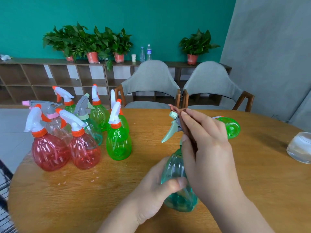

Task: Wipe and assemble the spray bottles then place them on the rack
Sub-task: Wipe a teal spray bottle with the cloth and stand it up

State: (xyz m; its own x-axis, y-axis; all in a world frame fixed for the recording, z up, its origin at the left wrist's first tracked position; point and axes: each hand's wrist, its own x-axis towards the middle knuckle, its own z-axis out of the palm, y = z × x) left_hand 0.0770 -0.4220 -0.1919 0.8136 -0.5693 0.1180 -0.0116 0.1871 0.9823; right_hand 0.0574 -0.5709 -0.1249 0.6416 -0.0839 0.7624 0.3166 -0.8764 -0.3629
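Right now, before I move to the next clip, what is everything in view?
Standing bottles: eight; four green, two red, one teal, one clear; table's left.
Held bottle: one, teal, grey trigger head; table's near side.
Cloth: one, brown; on that trigger head.
Lying bottle: one, green; behind right hand.
Container: one, clear; table's right edge.
Table: one, wood.
Chairs: two, grey; behind table.
Shelf: one, brown; at green wall.
Plants: four, red pots; on shelf.
Water bottles: two, clear; on shelf.
Cup: one, white; on shelf.
Left hand: grips held bottle.
Right hand: holds cloth.
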